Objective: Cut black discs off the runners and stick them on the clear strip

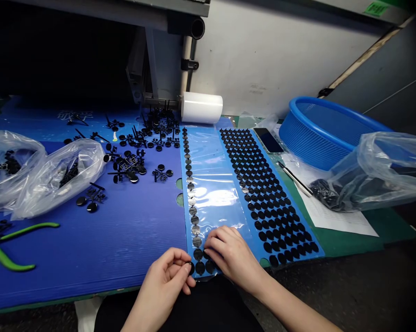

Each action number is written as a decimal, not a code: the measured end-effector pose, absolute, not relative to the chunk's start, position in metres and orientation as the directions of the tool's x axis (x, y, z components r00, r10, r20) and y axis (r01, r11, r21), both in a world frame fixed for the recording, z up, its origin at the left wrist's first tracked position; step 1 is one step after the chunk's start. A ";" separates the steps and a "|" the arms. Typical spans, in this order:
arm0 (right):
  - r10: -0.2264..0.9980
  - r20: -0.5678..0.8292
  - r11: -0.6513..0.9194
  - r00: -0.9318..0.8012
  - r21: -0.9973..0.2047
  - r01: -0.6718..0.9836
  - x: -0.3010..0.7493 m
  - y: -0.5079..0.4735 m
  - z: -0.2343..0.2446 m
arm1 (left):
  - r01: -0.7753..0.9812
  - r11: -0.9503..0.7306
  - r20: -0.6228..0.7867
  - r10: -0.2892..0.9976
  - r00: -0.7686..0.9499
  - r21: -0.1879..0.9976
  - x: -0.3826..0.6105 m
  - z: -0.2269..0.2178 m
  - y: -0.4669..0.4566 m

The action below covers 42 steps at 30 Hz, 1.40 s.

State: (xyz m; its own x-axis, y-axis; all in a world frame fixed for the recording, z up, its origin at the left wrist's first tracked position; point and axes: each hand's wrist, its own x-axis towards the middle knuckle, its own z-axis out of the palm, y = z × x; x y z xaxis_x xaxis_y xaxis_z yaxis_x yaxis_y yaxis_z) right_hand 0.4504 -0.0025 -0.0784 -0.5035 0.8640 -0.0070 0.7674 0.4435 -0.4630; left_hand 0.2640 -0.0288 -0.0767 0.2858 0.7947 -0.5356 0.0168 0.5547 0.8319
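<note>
My left hand (166,279) is closed, thumb and index finger pinching a small black disc (192,268) at the near left corner of a clear plastic film (213,180). That film lies over a blue sheet (244,216). My right hand (230,256) rests low over the film, its fingertips closed on another black disc (205,254), partly hidden by the fingers. A column of black discs (196,229) runs up the film's left edge, and two more discs (200,267) lie between my hands. To the right, several rows of black discs (266,193) cover the sheet.
Black moulded parts on sprues (128,163) lie scattered at left, near clear bags (61,180) and green-handled pliers (10,251). A white roll (201,108) stands behind the film. At right are a phone (268,139), a blue basket (315,133), papers (346,223), a pen (295,179) and another bag (374,175).
</note>
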 end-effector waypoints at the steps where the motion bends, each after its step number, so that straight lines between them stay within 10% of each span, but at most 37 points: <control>1: 0.867 -0.006 0.438 -0.499 -0.469 0.767 0.450 -0.003 -0.079 | 0.017 0.556 -0.536 0.792 0.293 0.831 0.266 -0.077 -0.029; 14: 0.899 0.002 0.258 -0.439 -0.811 0.525 0.450 -0.041 -0.068 | -0.088 0.603 -0.544 0.766 0.342 0.793 0.295 -0.082 -0.034; 42: 0.909 0.097 0.404 -0.404 -0.438 0.803 0.468 -0.015 -0.090 | 0.075 0.456 -0.459 0.850 0.258 0.887 0.274 -0.097 -0.044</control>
